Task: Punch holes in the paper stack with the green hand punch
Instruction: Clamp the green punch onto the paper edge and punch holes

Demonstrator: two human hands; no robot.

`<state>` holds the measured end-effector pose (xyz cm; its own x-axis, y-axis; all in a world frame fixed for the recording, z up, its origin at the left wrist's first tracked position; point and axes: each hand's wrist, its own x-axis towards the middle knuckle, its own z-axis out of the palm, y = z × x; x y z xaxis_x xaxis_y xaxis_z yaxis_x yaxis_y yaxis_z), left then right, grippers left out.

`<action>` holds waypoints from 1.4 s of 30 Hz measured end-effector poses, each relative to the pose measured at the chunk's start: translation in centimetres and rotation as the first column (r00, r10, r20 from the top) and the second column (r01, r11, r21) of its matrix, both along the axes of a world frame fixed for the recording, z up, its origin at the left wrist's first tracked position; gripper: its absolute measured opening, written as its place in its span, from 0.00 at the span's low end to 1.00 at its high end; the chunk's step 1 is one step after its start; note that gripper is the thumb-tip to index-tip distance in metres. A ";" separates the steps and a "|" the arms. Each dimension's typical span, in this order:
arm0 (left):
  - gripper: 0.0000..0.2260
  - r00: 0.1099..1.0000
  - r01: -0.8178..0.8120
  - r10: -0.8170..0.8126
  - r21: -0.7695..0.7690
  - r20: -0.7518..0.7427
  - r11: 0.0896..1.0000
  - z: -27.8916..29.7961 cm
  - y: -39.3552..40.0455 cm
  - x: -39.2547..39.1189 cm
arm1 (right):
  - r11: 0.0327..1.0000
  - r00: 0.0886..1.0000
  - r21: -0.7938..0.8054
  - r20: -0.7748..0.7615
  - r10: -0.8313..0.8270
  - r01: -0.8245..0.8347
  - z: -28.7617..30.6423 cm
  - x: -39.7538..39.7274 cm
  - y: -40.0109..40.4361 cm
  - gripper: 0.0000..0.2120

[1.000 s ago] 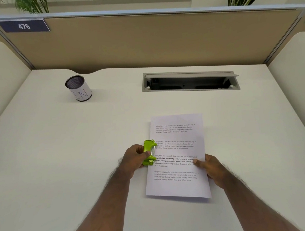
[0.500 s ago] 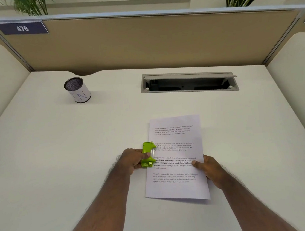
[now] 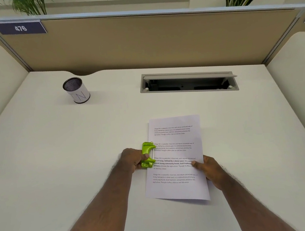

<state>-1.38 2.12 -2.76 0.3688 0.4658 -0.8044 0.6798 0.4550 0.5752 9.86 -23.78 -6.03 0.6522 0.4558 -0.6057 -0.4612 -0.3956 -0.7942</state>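
Observation:
A stack of printed white paper lies flat on the desk in front of me. The green hand punch sits at the middle of the stack's left edge, its jaws over that edge. My left hand is closed around the punch from the left. My right hand grips the stack's right edge, thumb pressed on the top sheet and fingers hidden beneath or behind it.
A white cylindrical pen cup with a dark mesh top stands at the back left. An open grey cable tray is set into the desk behind the paper. Tan partition panels wall in the desk.
My left hand and the punch have shifted slightly left along with the view; the punch stays at the stack's left edge. My right hand keeps its hold on the paper.

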 end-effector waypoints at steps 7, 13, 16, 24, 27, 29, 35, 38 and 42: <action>0.07 0.998 -0.032 0.031 0.030 0.049 0.999 -0.1 -0.2 0.0 | 1.000 1.000 0.020 -0.007 -0.001 0.001 0.3 -0.1 -0.1 0.14; 0.12 0.990 0.039 -0.059 0.156 0.125 0.987 0.1 -0.6 -1.1 | 1.000 1.000 0.015 -0.016 -0.012 0.012 0.7 -0.3 -0.2 0.14; 0.07 0.986 0.038 -0.064 0.173 0.153 0.984 0.0 -0.3 -2.2 | 0.999 0.999 0.021 -0.024 -0.033 0.033 1.0 -0.3 -0.3 0.15; 0.05 0.975 -0.105 0.036 0.317 0.218 0.943 0.7 4.3 -5.5 | 0.997 0.997 0.010 -0.008 -0.074 0.074 1.6 0.1 -1.2 0.15; 0.05 0.992 -0.093 0.041 0.488 0.117 0.868 0.3 6.6 -6.9 | 0.992 0.992 0.000 -0.001 -0.127 0.127 1.7 0.4 -1.8 0.16; 0.07 0.997 -0.070 0.053 0.567 0.046 0.821 0.0 7.6 -7.7 | 0.989 0.989 -0.009 0.006 -0.150 0.150 1.8 0.5 -2.2 0.16; 0.07 0.994 -0.006 0.077 0.644 -0.081 0.765 -0.9 8.6 -8.9 | 0.988 0.988 -0.032 0.017 -0.152 0.152 1.9 0.8 -3.0 0.15; 0.09 0.990 0.024 0.075 0.665 -0.121 0.747 -1.4 8.5 -8.9 | 0.988 0.988 -0.038 0.031 -0.149 0.150 1.9 1.0 -3.2 0.16; 0.10 0.981 0.073 0.075 0.693 -0.181 0.718 -1.5 8.3 -8.7 | 0.988 0.988 -0.031 0.044 -0.149 0.150 1.9 1.2 -3.5 0.16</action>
<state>-10.08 10.43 -4.30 0.2497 0.9188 -0.3057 0.8042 -0.0209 0.5940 11.04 -27.31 -4.14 0.7363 0.3309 -0.5902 -0.4841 -0.3519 -0.8012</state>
